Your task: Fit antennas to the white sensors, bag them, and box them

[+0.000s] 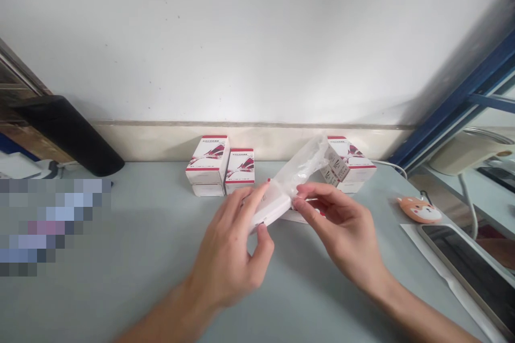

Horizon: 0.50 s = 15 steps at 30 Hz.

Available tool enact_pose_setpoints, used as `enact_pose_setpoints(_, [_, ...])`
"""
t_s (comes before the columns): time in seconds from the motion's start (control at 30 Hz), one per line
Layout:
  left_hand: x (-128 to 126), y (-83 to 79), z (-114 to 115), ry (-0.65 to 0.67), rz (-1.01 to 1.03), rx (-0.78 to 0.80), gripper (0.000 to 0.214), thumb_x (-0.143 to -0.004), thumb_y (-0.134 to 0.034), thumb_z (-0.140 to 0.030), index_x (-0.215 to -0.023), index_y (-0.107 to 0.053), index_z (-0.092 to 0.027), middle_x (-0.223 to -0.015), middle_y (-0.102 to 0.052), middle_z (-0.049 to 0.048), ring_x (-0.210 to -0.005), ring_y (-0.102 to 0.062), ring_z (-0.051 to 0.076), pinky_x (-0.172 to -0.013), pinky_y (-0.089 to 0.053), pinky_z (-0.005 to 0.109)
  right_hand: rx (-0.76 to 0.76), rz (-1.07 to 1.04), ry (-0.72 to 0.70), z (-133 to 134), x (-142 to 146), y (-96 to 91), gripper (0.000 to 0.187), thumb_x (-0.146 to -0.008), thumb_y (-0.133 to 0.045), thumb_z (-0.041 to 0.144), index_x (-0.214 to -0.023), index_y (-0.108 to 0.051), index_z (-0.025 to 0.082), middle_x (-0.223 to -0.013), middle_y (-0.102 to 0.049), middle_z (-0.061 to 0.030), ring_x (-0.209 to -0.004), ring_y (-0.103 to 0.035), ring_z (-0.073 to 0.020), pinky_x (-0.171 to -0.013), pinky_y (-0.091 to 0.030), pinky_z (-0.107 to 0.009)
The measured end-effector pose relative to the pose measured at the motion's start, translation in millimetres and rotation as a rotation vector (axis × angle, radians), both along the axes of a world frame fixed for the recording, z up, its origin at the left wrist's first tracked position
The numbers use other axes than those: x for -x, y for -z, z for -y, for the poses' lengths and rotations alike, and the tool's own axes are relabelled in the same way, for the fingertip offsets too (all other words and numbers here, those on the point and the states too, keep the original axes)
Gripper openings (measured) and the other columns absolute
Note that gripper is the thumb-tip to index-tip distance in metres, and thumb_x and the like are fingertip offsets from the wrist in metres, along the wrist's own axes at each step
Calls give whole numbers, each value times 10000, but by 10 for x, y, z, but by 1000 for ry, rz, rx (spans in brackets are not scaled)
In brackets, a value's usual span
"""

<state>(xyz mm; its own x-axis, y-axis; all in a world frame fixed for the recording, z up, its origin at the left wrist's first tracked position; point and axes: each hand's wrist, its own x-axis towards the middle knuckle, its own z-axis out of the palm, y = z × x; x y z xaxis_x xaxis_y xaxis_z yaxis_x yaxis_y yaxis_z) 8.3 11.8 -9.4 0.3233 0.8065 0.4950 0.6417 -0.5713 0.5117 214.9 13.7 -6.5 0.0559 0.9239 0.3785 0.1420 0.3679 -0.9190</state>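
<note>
The left hand (227,257) is closed around a small white box (269,209), fingers over the top and thumb beneath, while the right hand (341,225) pinches the box's right end between thumb and fingers, where clear plastic wrap (301,163) sticks up and away from it. The box is held low over a gray table (140,289), in front of 3 stacks of red-and-white boxes (207,158) by the wall. Further right lie a fox-shaped computer mouse (419,210) and a phone (470,273) on white paper (438,273).
</note>
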Motion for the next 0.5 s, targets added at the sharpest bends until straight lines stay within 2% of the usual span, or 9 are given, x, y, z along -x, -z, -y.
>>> enact_pose_setpoints(0.1, [-18, 8, 6, -26, -37, -19, 662, -958, -505, -178, -1607, -393, -249, -1366, -595, 113, -1227, -607, 269, -988, -561, 411, -158, 147, 40, 28, -2, 9, 145, -977, -722, 203, -1081, -762, 297, -1047, -774, 8, -897, -727, -145, -810, -626, -270])
enact_pose_setpoints(0.23, [-42, 8, 24, -27, 6, 38, 640, -961, -509, -193, -1592, -434, -273, -1372, -598, 100, -1225, -624, 266, -985, -569, 406, -516, 430, 22, 59, -27, 7, 311, -941, -650, 2, -1138, -723, 231, -1029, -745, -32, -933, -713, -162, -819, -601, -293])
enact_pose_setpoints(0.3, [-51, -17, 36, -2, 130, 155, 567, -997, -482, -213, -1556, -480, -311, -1420, -591, 75, -1281, -610, 253, -1048, -546, 394, -628, 510, 1, 69, -30, 17, 378, -918, -636, -53, -1177, -704, 212, -1024, -741, -46, -953, -717, -170, -820, -600, -298])
enact_pose_setpoints(0.4, [-70, -46, 41, 66, 437, 383, 418, -1057, -458, -303, -1466, -540, -331, -1459, -600, 43, -1346, -573, 243, -1111, -496, 377, -628, 556, -29, 83, -8, 38, 391, -919, -637, -49, -1204, -683, 215, -1028, -745, -55, -943, -726, -175, -797, -612, -297])
enact_pose_setpoints(0.5, [-92, -31, 20, 112, 768, 687, 321, -1065, -480, -394, -1363, -563, -309, -1312, -688, 31, -1201, -632, 234, -1000, -521, 354, -616, 584, -96, 109, 11, 34, 382, -928, -609, -34, -1200, -669, 227, -1052, -754, -65, -940, -731, -191, -795, -624, -322])
